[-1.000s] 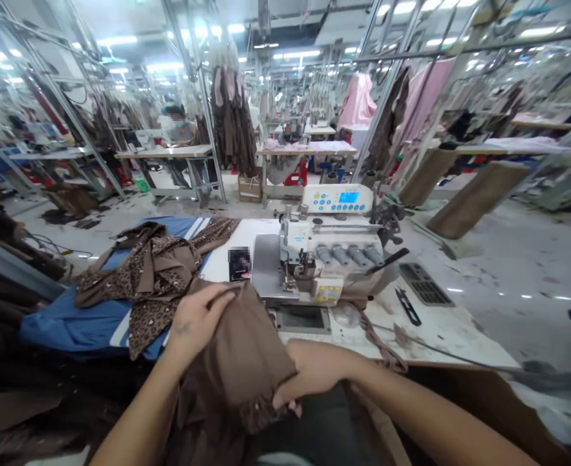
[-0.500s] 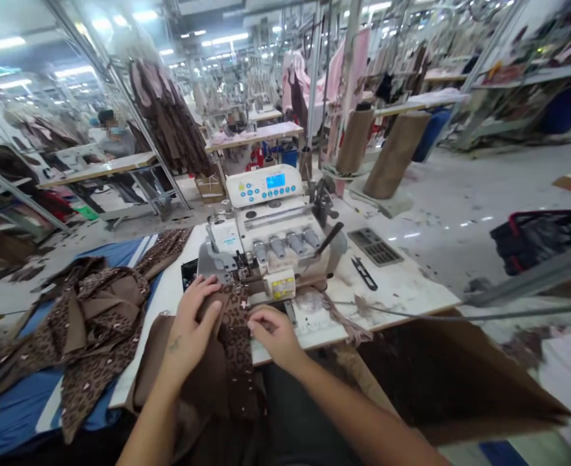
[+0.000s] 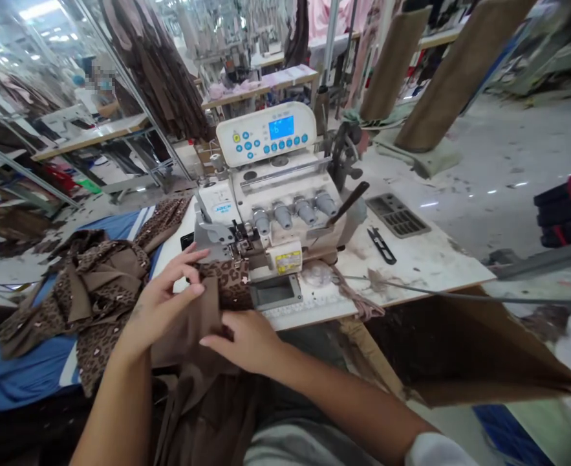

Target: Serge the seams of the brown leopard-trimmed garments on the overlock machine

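1. My left hand is loosely curled at the left edge of the plain brown cloth piece with leopard-print trim; I cannot tell whether it pinches.
2. My right hand lies against the cloth's near right side, thumb apart from bent fingers; its grip is unclear.
3. The cloth hangs over the near table edge, its print just before the white overlock sewing machine.
4. Blue lettering on the machine reads "JACK"; the line below is blurred. The yellow label is too small to read.
5. The white, lint-specked tabletop bears black thread snips at right.
6. Beyond lies a pale, scrap-littered floor; two brown fabric rolls lean far right.
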`<state>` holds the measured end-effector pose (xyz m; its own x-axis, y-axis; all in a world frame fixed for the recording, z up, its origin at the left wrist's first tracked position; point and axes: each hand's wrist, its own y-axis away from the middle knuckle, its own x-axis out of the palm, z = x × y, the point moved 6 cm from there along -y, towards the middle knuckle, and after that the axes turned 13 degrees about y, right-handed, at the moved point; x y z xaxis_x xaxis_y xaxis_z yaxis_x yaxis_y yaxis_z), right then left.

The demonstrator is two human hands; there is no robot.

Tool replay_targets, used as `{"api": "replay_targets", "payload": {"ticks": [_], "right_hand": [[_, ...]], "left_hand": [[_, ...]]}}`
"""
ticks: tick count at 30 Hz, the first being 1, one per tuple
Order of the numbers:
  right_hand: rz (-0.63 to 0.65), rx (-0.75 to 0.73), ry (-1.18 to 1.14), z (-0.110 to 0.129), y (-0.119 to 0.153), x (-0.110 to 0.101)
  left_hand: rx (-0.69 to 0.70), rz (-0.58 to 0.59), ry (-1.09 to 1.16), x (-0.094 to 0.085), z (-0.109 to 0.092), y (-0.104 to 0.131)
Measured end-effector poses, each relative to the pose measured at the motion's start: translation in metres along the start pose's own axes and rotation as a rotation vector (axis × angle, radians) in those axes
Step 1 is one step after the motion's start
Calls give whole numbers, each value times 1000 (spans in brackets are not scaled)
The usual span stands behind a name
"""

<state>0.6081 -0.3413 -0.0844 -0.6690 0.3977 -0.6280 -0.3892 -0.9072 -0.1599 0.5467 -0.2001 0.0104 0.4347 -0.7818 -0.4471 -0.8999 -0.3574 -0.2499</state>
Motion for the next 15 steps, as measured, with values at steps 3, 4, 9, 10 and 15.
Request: {"api": "replay_targets", "payload": {"ticks": [3, 4, 9, 10, 15], "right_hand": [[-47, -149, -80, 20, 6, 5], [-77, -193, -118, 21, 13, 2], [-239, -72, -139, -18, 47, -33], [-244, -23, -125, -26, 47, -40], [-68, -40, -115, -36, 26, -38]], "left_hand": [[118, -127, 102, -5, -13, 11], [154, -134, 102, -1, -17, 14], [223, -46, -157, 46, -20, 4], [237, -55, -221, 52, -19, 0], [199, -271, -168, 48, -5, -3]]}}
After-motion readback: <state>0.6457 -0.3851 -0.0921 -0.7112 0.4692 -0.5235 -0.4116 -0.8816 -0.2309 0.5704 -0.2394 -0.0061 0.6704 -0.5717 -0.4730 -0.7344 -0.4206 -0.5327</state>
